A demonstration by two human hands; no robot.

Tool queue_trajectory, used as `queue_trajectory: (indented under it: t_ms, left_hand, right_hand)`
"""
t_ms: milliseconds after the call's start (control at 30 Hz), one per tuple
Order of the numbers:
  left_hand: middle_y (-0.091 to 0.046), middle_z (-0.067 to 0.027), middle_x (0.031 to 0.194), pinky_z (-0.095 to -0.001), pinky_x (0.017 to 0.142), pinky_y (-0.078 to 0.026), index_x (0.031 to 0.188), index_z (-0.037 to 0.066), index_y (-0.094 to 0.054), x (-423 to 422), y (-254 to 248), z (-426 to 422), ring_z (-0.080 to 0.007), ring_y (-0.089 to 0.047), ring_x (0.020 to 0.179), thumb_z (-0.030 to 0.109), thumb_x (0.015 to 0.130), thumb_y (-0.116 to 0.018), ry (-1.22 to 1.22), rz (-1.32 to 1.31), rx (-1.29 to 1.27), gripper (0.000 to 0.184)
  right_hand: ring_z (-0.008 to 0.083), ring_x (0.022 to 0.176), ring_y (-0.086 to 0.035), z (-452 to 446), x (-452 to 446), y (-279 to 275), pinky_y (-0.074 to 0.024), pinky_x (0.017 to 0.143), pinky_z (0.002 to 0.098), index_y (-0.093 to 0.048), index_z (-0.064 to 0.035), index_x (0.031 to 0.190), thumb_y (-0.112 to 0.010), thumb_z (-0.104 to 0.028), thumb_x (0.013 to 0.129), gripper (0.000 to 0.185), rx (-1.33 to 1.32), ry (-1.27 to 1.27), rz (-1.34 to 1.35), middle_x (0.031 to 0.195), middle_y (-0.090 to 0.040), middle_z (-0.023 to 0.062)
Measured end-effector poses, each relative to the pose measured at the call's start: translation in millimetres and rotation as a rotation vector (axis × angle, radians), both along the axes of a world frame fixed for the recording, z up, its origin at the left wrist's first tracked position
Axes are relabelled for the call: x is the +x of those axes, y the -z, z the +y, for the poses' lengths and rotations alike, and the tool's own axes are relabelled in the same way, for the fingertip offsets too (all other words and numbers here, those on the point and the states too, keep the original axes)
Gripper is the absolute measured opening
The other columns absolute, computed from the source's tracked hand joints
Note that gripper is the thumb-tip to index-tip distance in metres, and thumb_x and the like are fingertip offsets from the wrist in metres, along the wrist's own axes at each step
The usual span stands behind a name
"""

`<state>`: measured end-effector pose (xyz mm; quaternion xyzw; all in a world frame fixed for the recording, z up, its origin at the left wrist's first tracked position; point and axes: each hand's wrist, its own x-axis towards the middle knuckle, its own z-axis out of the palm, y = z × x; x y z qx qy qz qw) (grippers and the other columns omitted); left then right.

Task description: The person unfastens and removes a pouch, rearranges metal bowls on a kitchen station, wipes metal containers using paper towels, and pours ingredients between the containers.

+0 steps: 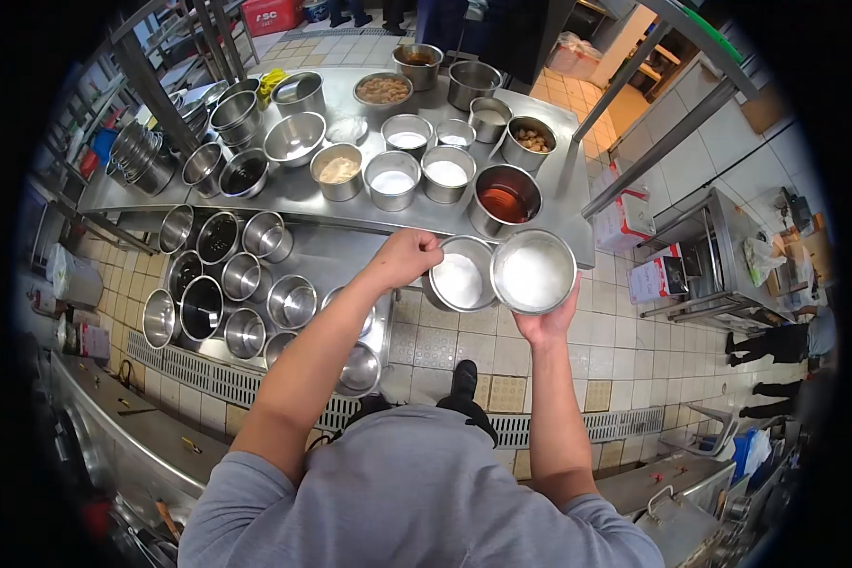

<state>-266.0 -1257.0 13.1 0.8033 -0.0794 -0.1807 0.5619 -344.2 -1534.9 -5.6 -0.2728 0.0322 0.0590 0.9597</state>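
My left hand [407, 257] is closed at the left rim of a steel pot [434, 293] with white contents [461, 279]. Its fingers pinch that rim. My right hand [551, 320] holds a second steel pot [544, 305] from below and the side, and that pot is tilted toward me. White, powder-like contents [533, 272] fill its inside. The two pots meet or overlap at their rims, in front of the steel table's near edge. Just beyond them stands a pot of dark red liquid [505, 203].
The steel table [369, 213] carries several pots, including one of brown chunks [532, 142] and a tan-filled pot [339, 172]. A low shelf [336, 256] at left holds several empty pots [292, 301]. A table post [658, 151] rises at right. People's legs [776, 346] show far right.
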Motion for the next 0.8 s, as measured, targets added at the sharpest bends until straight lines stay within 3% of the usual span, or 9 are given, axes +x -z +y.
queue_trajectory:
  t_ms: [133,200,400,467,567,600,633,700,800]
  left_hand:
    - [-0.054,0.005,0.065,-0.0245,0.055,-0.039,0.065,0.009,-0.053,-12.8,20.3,-38.7,-0.0056,-0.047,0.06,0.013,0.088,-0.064,-0.048,0.032,0.007,0.026]
    - [-0.054,0.0053,0.065,-0.0235,0.055,-0.039,0.066,0.011,-0.054,-18.0,30.7,-66.4,-0.0058,-0.048,0.059,0.014,0.09,-0.064,-0.125,0.19,-0.187,0.027]
    - [-0.059,0.0047,0.079,-0.0269,0.07,-0.053,0.077,0.011,-0.059,7.3,56.9,-180.4,-0.0067,-0.056,0.072,0.019,0.096,-0.062,-0.18,0.376,-0.221,0.021]
    - [-0.059,0.0041,0.074,-0.0286,0.067,-0.053,0.075,0.01,-0.06,30.2,70.1,-220.9,-0.0076,-0.057,0.07,0.02,0.096,-0.062,-0.159,0.265,-0.158,0.023]
    - [-0.057,-0.0016,0.062,-0.0309,0.057,-0.045,0.07,0.006,-0.059,65.3,57.6,-273.6,-0.0113,-0.055,0.06,0.02,0.091,-0.063,-0.178,0.128,-0.015,0.026]
    - [-0.053,-0.0065,0.057,-0.0386,0.056,-0.042,0.064,0.004,-0.055,76.4,59.5,-289.7,-0.0177,-0.05,0.055,0.019,0.084,-0.065,-0.209,0.01,0.016,0.026]
    - [-0.053,-0.0082,0.057,-0.0396,0.057,-0.042,0.064,0.004,-0.055,88.5,61.1,-301.5,-0.0201,-0.05,0.055,0.02,0.082,-0.065,-0.191,-0.006,0.04,0.026]
    - [-0.053,-0.01,0.057,-0.0405,0.057,-0.043,0.064,0.004,-0.056,108.0,65.2,-317.9,-0.0225,-0.05,0.055,0.02,0.081,-0.065,-0.176,-0.013,0.071,0.025]
    - [-0.053,-0.012,0.057,-0.0418,0.059,-0.044,0.064,0.004,-0.055,128.4,72.9,-330.6,-0.0253,-0.051,0.056,0.021,0.079,-0.065,-0.203,0.043,0.015,0.025]
  right_hand:
    - [0.0318,0.134,-0.049,-45.5,13.3,11.2,-0.0426,0.109,0.0531,-0.045,-0.0155,0.148,-0.041,-0.075,0.092,0.082,-0.056,-0.029,0.065,0.148,-0.05,0.0093]
    - [0.0323,0.135,-0.049,-76.0,18.3,18.8,-0.0428,0.109,0.0544,-0.043,-0.0161,0.149,-0.04,-0.076,0.092,0.082,0.009,-0.055,0.095,0.149,-0.049,0.0099]
    - [0.0328,0.135,-0.048,-175.3,47.5,12.2,-0.0447,0.105,0.0556,-0.037,-0.0217,0.153,-0.038,-0.071,0.096,0.075,0.039,0.003,0.108,0.152,-0.044,0.0085]
    - [0.031,0.136,-0.048,-200.8,66.9,-4.3,-0.0448,0.105,0.054,-0.035,-0.0211,0.154,-0.038,-0.063,0.101,0.068,-0.332,0.143,0.097,0.153,-0.044,0.0092]
    - [0.0265,0.136,-0.047,-242.0,98.5,2.0,-0.042,0.108,0.0445,-0.032,-0.0191,0.156,-0.046,-0.047,0.104,0.06,-0.518,0.112,0.034,0.152,-0.045,0.0122]
    - [0.0247,0.137,-0.045,-248.2,108.2,0.2,-0.0386,0.111,0.0387,-0.033,-0.0183,0.157,-0.051,-0.04,0.105,0.059,-0.654,0.093,0.034,0.151,-0.045,0.0134]
    - [0.0247,0.137,-0.045,-253.7,119.7,1.2,-0.0386,0.111,0.0387,-0.033,-0.0183,0.157,-0.051,-0.04,0.105,0.059,-0.656,0.094,0.044,0.151,-0.045,0.0134]
    - [0.0235,0.136,-0.047,-258.0,139.6,6.3,-0.0383,0.11,0.0343,-0.036,-0.0109,0.155,-0.058,-0.031,0.102,0.061,-1.089,0.215,-0.081,0.149,-0.048,0.017]
    - [0.0246,0.132,-0.051,-247.5,150.6,-19.0,-0.0396,0.108,0.0326,-0.041,-0.0049,0.151,-0.064,-0.028,0.098,0.063,-1.228,0.259,-0.146,0.146,-0.052,0.0174]
